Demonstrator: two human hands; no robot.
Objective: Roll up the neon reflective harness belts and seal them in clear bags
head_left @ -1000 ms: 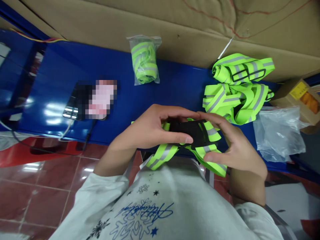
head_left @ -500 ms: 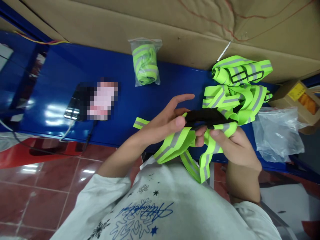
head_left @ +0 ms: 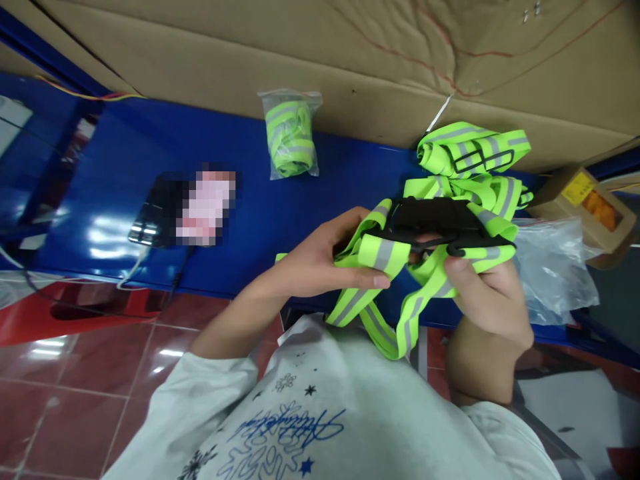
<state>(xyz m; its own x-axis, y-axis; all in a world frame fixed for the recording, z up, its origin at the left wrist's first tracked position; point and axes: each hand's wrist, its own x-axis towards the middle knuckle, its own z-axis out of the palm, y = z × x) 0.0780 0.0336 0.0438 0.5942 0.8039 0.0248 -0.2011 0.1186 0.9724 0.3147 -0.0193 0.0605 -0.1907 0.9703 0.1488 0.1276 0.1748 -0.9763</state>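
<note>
Between my two hands, over the table's front edge, is a neon-yellow reflective strap harness (head_left: 384, 253) with grey stripes and a black centre piece (head_left: 430, 217). My left hand (head_left: 335, 263) is closed on the straps at its left side, thumb lying along the front. My right hand (head_left: 487, 290) grips the right side, its thumb pressed on the strap by a black buckle. Loose strap loops hang below, in front of my shirt. Behind it lie a bundled harness (head_left: 475, 150) and more loose yellow straps (head_left: 505, 193), partly hidden by the held piece.
A bagged harness (head_left: 291, 137) stands on the blue table (head_left: 240, 133) by the cardboard wall. Left of it are a black phone (head_left: 157, 210) with cables and a blurred pink item (head_left: 207, 207). Clear plastic bags (head_left: 555, 267) and a small cardboard box (head_left: 590, 213) lie at right.
My left hand has gone from spread fingers to a closed hold on the straps. The black centre piece has tilted up and spread wider, and both hands have shifted slightly right.
</note>
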